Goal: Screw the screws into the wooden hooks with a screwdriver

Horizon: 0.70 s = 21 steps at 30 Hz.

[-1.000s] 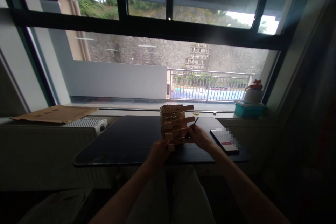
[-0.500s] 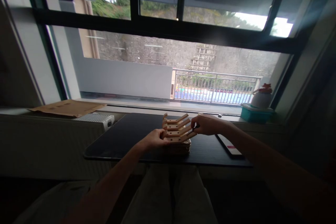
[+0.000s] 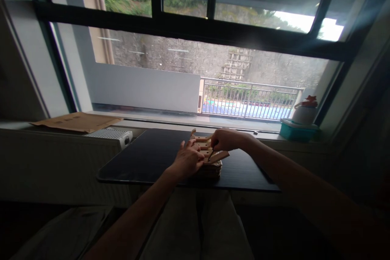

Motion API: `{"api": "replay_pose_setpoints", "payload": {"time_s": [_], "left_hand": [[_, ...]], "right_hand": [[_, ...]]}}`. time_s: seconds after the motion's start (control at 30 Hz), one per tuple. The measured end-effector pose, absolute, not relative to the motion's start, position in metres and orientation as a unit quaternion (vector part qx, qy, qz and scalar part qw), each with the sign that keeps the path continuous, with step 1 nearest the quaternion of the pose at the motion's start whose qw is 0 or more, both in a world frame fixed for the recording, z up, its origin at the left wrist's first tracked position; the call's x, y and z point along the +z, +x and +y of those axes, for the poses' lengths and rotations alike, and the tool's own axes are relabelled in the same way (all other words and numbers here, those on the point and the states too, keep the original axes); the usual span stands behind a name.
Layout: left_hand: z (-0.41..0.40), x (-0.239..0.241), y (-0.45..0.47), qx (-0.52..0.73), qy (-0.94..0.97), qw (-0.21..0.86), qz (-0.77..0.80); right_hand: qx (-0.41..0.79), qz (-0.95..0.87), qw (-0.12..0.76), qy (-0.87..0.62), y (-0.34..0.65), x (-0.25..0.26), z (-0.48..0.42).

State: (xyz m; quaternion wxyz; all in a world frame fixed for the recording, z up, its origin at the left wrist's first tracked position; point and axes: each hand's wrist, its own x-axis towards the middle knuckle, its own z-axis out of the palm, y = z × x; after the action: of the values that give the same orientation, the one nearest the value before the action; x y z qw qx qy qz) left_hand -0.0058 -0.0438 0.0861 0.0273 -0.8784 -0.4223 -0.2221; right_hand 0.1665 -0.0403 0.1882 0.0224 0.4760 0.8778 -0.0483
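Observation:
A wooden assembly of stacked slats [image 3: 213, 161] lies flat on the dark table [image 3: 146, 158]. My left hand [image 3: 187, 159] rests on its left side with fingers laid over the wood, holding it down. My right hand [image 3: 225, 139] hovers over the top of the assembly, fingers pinched on a thin dark tool [image 3: 211, 154] whose tip touches a slat.
On the sill at left lie a flat cardboard sheet [image 3: 76, 122] and a white heater-like box [image 3: 111, 135]. A teal box [image 3: 297, 130] with a white jar [image 3: 303, 111] on it stands at the right of the sill. My legs are under the table's near edge.
The wooden assembly went from standing upright to lying flat. My left hand moved onto its top, and my right hand came down with the tool onto a slat.

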Motion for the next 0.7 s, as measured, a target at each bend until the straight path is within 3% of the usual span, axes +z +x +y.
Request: {"api": "replay_pose_setpoints", "payload": {"time_s": [0.7], "left_hand": [[-0.024,0.098,-0.003,-0.126,-0.890,-0.037,-0.437]], "right_hand": [[-0.020,0.888,0.069,0.454,0.158,0.192,-0.035]]}}
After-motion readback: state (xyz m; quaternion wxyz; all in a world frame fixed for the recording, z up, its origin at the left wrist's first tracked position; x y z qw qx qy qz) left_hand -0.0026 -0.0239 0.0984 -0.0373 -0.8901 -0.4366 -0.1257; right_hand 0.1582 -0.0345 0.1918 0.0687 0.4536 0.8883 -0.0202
